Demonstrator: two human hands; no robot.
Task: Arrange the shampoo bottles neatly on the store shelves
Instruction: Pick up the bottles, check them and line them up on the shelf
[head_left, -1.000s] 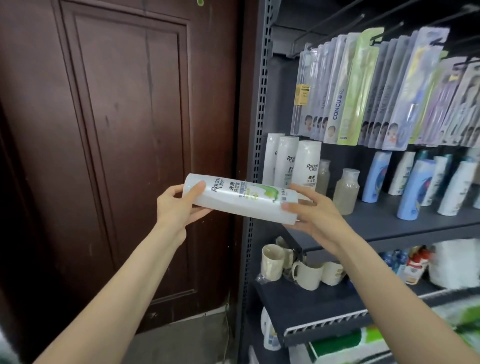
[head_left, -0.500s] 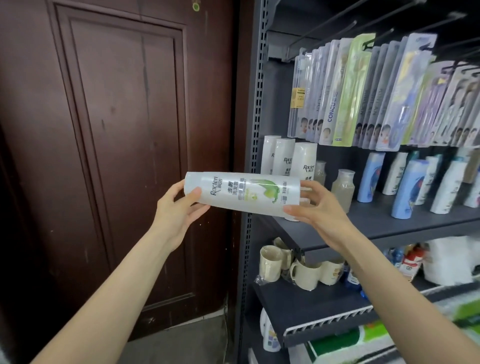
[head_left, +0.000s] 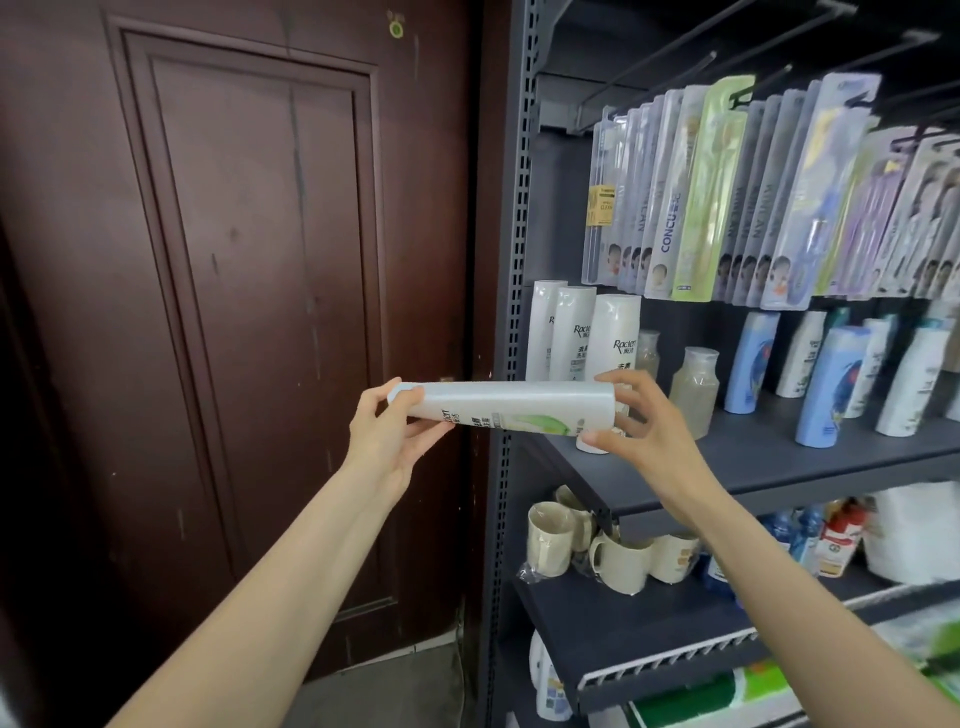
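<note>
Both hands (head_left: 387, 434) (head_left: 644, 431) grip a sideways bottle (head_left: 501, 402) mid-frame; standing it carelessly could topple neighbouring white bottles (head_left: 615, 332).

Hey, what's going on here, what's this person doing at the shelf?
A person is stocking a store shelf. Both hands hold one white shampoo bottle sideways in front of the shelf edge: the left hand grips the cap end, the right hand the base end. It is not on the shelf yet. Three matching white bottles stand upright in a row at the shelf's left end, with clear bottles and blue bottles further right. Toothbrush packs hang above; mugs sit on the shelf below.
</note>
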